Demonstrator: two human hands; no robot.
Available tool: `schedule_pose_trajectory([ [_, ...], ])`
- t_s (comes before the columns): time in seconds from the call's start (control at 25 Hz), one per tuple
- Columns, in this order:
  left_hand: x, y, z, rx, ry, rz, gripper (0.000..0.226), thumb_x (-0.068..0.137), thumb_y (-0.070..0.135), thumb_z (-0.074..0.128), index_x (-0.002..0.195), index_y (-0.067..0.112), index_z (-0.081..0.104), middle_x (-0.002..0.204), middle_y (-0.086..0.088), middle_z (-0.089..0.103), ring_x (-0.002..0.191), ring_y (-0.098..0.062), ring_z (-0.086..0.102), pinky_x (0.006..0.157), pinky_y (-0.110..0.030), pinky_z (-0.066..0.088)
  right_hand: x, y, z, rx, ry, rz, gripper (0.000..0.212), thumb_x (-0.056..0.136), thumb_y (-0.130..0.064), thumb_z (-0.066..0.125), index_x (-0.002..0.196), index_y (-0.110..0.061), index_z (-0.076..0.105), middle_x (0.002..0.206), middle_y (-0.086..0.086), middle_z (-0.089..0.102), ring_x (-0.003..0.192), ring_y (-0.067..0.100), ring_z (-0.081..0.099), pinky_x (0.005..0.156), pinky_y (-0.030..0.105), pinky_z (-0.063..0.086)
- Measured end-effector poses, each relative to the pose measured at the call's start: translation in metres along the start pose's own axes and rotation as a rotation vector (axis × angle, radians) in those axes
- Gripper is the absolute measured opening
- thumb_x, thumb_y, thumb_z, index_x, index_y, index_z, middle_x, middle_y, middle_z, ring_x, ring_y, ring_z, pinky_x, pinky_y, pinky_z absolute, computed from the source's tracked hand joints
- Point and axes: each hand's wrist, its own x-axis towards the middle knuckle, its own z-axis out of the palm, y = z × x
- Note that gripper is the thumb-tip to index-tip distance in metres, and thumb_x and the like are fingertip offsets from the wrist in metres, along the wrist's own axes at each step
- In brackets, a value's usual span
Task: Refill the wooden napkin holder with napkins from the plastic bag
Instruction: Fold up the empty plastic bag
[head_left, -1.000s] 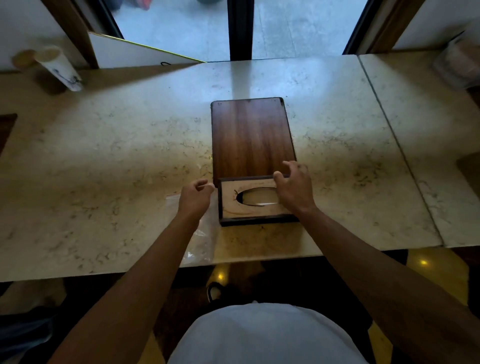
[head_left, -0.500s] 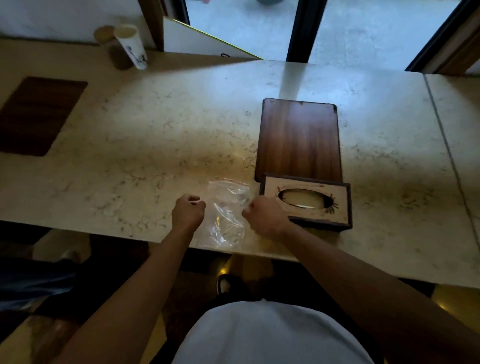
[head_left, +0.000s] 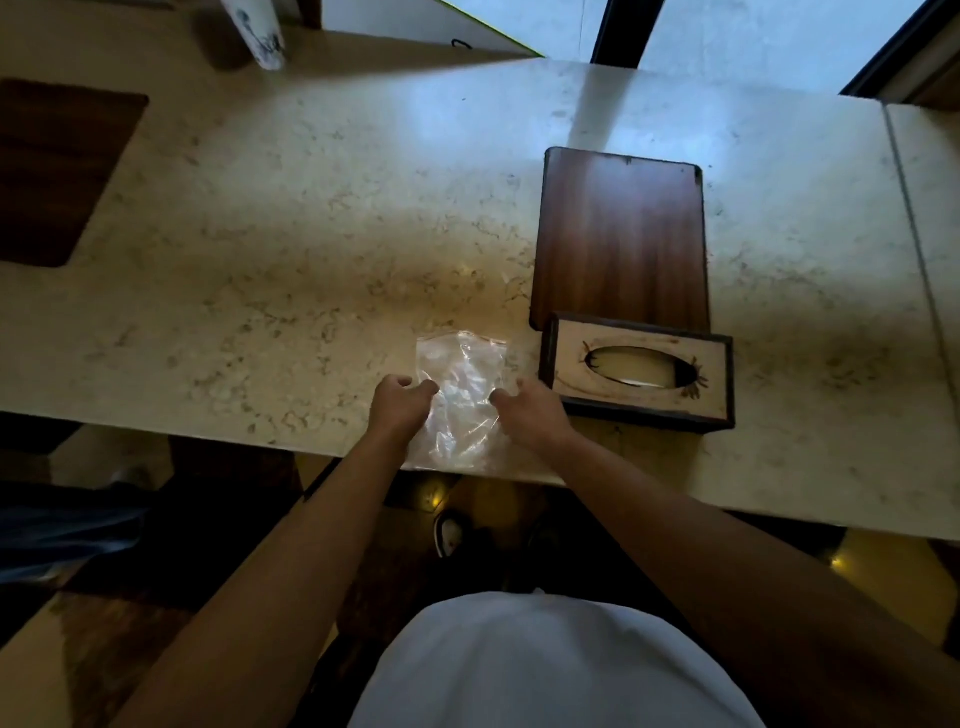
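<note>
Napkin bag, clear crinkled plastic (head_left: 462, 395), looks limp and slippery; your left hand (head_left: 397, 408) and right hand (head_left: 530, 413) pinch its side edges beside the oval-slotted wooden napkin holder (head_left: 636, 371).

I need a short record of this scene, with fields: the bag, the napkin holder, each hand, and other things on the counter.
bag: clear plastic bag, flat at the near edge of the marble counter; contents cannot be told
holder: wooden napkin holder, right of the bag, oval slot facing up
left hand: left hand grips the bag's left side
right hand: right hand grips the bag's right side
other: dark wooden board behind the holder; paper cup at far left
</note>
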Motion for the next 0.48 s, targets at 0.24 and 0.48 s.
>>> schedule_pose_trajectory([
  [0.24,-0.011,-0.009,-0.016,-0.228,-0.096,-0.096,0.025,0.086,0.024,0.071,0.07,0.005,0.066,0.056,-0.006,0.059,0.033,-0.01,0.048,0.04,-0.017,0.036,-0.005,0.001,-0.001,0.293,-0.125,0.114,0.025,0.097,-0.027,0.062,0.097,-0.003,0.07,0.082,0.01,0.069,0.067,0.018,0.065,0.059,0.031,0.054],
  [0.48,-0.023,-0.017,-0.035,-0.443,-0.197,-0.016,0.011,0.091,0.016,0.071,0.087,0.009,0.064,0.072,-0.007,0.067,0.063,-0.023,0.064,0.058,-0.033,0.054,-0.015,0.004,-0.007,0.433,-0.153,-0.056,0.014,0.096,-0.019,0.066,0.099,-0.009,0.075,0.081,0.007,0.071,0.059,0.01,0.064,0.055,0.024,0.056],
])
